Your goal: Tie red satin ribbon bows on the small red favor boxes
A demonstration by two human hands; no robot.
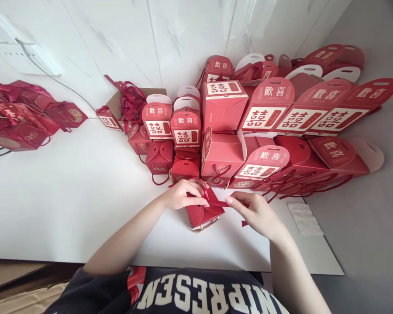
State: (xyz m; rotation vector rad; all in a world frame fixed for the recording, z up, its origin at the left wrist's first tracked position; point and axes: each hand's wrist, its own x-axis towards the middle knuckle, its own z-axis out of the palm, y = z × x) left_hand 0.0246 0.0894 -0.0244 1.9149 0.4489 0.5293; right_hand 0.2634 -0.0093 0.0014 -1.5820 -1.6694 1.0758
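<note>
A small red gift box (201, 216) with a twisted cord along its near edge sits on the white table in front of me. Over its top, my left hand (187, 195) pinches a dark red ribbon near the middle of the lid. To the right of the box, my right hand (253, 211) grips the ribbon (220, 203) between thumb and fingers, and that stretch looks taut. A loose ribbon end (245, 223) shows below my right hand. Part of the lid is hidden behind my left fingers.
Red gift boxes (265, 117) with handle tops stand stacked behind, reaching the right wall. An open carton of ribbons (131, 102) stands at the back. More red boxes and ribbons (29, 117) lie at far left. A white paper (304, 218) rests near the table's right edge.
</note>
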